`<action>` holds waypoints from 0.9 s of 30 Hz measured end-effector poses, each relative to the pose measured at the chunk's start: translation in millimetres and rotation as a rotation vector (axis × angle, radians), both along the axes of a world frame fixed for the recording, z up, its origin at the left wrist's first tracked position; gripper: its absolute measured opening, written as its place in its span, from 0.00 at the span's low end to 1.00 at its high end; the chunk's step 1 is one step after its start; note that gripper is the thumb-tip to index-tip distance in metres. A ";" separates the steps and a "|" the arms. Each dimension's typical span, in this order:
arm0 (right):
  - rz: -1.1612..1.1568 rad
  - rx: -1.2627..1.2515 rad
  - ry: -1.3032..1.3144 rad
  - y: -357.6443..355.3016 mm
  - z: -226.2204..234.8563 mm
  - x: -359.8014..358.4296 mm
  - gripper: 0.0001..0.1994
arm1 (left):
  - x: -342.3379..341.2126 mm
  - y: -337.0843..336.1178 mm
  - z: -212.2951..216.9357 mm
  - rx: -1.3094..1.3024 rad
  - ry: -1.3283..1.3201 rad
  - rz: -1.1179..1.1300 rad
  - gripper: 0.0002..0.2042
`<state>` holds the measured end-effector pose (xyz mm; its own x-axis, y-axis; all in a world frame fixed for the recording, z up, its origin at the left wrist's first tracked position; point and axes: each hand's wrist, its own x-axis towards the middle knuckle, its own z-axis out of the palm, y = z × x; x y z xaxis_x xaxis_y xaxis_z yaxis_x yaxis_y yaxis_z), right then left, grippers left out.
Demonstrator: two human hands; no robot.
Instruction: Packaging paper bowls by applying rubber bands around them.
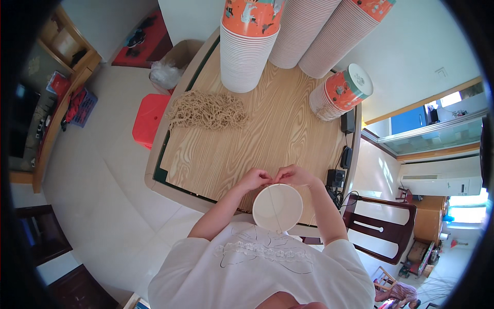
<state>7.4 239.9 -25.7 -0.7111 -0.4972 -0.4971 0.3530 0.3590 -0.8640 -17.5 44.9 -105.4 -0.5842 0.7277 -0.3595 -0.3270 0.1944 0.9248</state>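
Close to my chest, at the near table edge, a white paper bucket (265, 211) has its open mouth facing up toward me. A thin string (273, 205) crosses the mouth from the far rim to the near rim. My left hand (256, 178) and my right hand (294, 175) meet at the far rim, fingertips pinched together around the string's end there. The exact grip is too small to make out. A tangled heap of beige strings (208, 110) lies on the table to the far left of my hands.
Tall stacks of nested paper buckets (246, 56) stand at the table's (272, 134) far side. A shorter upside-down stack (339, 91) is at the right, near black power adapters (337, 177) and cables. A red stool (149, 119) stands left; a dark wooden chair (378, 227) stands right.
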 end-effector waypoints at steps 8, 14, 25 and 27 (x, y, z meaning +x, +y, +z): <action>-0.146 -0.119 -0.006 5.0 -11.6 2.1 0.06 | -0.7 2.0 1.9 0.013 -0.027 0.069 0.04; -0.111 0.151 -0.162 2.0 -5.9 -3.1 0.07 | -0.5 3.3 2.6 0.012 -0.054 0.111 0.03; -0.103 0.141 -0.135 2.5 -3.8 0.3 0.07 | -2.0 3.0 3.3 0.017 -0.013 0.111 0.03; -0.183 0.091 -0.081 1.7 4.6 1.8 0.06 | -4.3 -2.9 8.4 0.069 -0.042 0.120 0.04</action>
